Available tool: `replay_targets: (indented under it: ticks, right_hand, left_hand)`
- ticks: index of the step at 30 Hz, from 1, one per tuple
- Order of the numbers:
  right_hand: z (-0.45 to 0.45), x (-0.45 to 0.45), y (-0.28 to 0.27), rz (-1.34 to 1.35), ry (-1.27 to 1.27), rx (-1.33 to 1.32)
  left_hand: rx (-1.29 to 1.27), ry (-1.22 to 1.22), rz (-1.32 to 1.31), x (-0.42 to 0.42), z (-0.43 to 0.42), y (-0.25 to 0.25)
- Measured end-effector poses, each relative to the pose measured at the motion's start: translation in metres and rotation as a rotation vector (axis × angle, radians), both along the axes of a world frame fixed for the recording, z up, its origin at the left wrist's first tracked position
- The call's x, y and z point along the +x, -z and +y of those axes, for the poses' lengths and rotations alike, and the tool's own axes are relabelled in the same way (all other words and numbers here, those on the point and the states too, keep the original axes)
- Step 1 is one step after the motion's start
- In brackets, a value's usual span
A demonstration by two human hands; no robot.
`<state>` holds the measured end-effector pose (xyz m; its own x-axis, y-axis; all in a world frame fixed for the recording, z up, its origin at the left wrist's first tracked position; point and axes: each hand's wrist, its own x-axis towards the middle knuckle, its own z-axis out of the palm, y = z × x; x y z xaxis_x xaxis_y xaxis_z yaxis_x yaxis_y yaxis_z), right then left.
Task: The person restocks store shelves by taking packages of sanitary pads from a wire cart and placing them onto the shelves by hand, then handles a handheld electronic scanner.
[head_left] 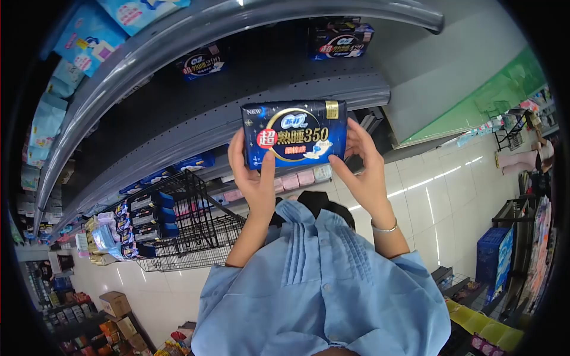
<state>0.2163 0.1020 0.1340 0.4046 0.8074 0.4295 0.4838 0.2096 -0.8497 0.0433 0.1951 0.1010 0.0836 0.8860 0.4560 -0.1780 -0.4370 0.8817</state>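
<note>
- Location: the pack is held between both hands, in front of the shelf and near the right end of its front edge; printed face towards the wearer, long sides roughly level
- Weight: judged light for its bulk; two hands give more than enough support
- Stiffness: judged soft, with a padded filling under thin film; firm pressure would probably dent the sides
- Surface: glossy highlights suggest a smooth, somewhat slippery wrapper; breakage is unlikely, creasing or tearing of the film more so
- Grip points: take hold at the two short ends, thumbs on the front near the lower corners, fingers behind, with light, even pressure
- Left hand: closed round the left end, thumb upright on the front face by the lower edge; fingers wrap behind and are partly hidden
- Right hand: thumb tip at the lower right corner, fingers curled behind the right end; exact fingertip contact cannot be told
- Arms: both forearms reach forward from the shirt, angled inwards, wrists below the pack; a bracelet circles the right wrist
</note>
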Motion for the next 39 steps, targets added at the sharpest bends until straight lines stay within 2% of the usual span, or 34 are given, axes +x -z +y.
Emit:
replay_targets:
  ticks: [3,8,12,19,31,39]
  right_hand:
    - [0.023,0.008,-0.006,-0.023,-0.082,-0.018]
    - [0.068,0.036,-0.010,-0.182,-0.233,0.018]
    - [0.094,0.052,-0.010,-0.249,-0.283,0.081]
    - [0.118,0.073,-0.010,-0.197,-0.300,0.039]
    - [0.122,0.057,0.001,-0.095,-0.263,0.138]
    - [0.131,0.055,0.006,-0.018,-0.219,0.105]
  left_hand:
    - [-0.145,-0.089,-0.143,0.008,0.009,-0.009]
    - [-0.182,-0.308,-0.153,0.027,0.028,-0.016]
    - [-0.256,-0.378,-0.158,0.044,0.033,-0.024]
    - [-0.162,-0.506,0.078,0.054,0.054,-0.020]
    - [-0.035,-0.506,0.201,0.039,0.057,-0.017]
    - [0.121,-0.529,0.446,0.031,0.068,-0.028]
